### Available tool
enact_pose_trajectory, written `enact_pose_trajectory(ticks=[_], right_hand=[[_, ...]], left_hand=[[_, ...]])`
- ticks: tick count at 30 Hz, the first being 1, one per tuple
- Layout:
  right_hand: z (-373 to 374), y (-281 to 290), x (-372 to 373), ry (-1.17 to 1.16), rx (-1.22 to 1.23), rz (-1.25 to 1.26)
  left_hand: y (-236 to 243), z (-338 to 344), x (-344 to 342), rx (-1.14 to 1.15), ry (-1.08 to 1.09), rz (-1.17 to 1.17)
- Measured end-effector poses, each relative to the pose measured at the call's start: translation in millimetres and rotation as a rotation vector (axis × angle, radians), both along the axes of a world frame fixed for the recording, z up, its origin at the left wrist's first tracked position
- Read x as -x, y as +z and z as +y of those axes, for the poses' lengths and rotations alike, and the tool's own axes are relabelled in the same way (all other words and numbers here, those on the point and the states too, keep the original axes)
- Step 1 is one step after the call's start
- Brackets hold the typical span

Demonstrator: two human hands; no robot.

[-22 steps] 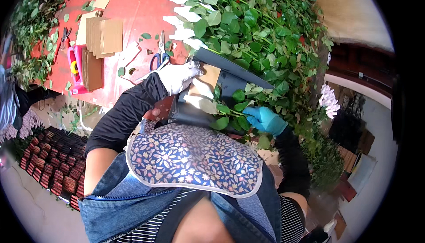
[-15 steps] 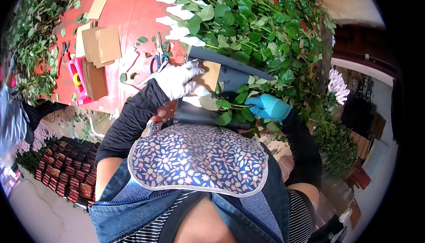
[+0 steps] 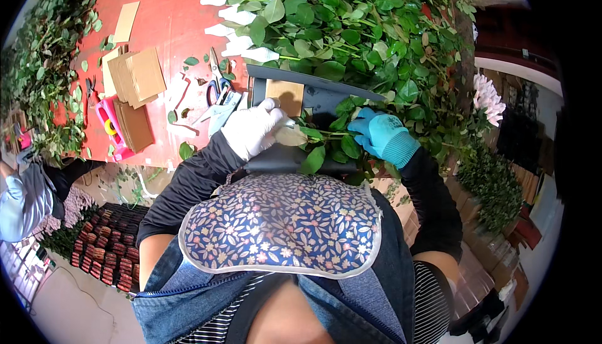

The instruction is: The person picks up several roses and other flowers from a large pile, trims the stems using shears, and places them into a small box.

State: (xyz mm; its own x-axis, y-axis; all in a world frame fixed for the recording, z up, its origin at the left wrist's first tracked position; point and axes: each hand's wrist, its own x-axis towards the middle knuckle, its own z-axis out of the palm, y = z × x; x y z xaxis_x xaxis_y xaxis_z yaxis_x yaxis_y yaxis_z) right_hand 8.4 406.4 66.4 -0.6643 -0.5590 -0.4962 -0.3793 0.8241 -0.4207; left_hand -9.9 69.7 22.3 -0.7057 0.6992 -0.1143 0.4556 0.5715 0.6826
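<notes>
My left hand (image 3: 254, 132), in a white glove, is closed at the pale, sleeved head of a rose (image 3: 291, 135). My right hand (image 3: 382, 136), in a blue glove, is closed round that rose's leafy stem farther right. The rose lies crosswise over the near side of a dark grey trough (image 3: 320, 79). Inside the trough, just beyond my left fingers, a tan cardboard piece (image 3: 287, 97) lies flat. Blue-handled scissors (image 3: 217, 87) rest on the table left of the trough.
More roses with white-sleeved heads (image 3: 260, 54) are piled beyond the trough. Cardboard pieces (image 3: 145, 74) and a pink tape dispenser (image 3: 111, 128) sit at left, beside red-handled pruners (image 3: 91, 92). Greenery (image 3: 44, 49) edges the red table (image 3: 179, 5). Another person's sleeve (image 3: 25, 203) shows far left.
My left hand has come back from the cardboard in the trough to the rose's head, leaving the cardboard uncovered. My right hand has risen slightly, still at the stem.
</notes>
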Motion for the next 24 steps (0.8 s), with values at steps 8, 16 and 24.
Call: enact_pose_trajectory(ticks=[8,16,24], right_hand=[[7,11,10,-0.182,0.213,-0.472],[19,-26,-2,-0.254,0.242,-0.149],[-4,-7,-9,0.023,-0.025,0.04]], left_hand=[[-13,-4,-6,-0.069,-0.044,0.066],[-19,-8,-3,-0.009,-0.04,-0.049],[15,5,6,0.101,-0.142,0.065]])
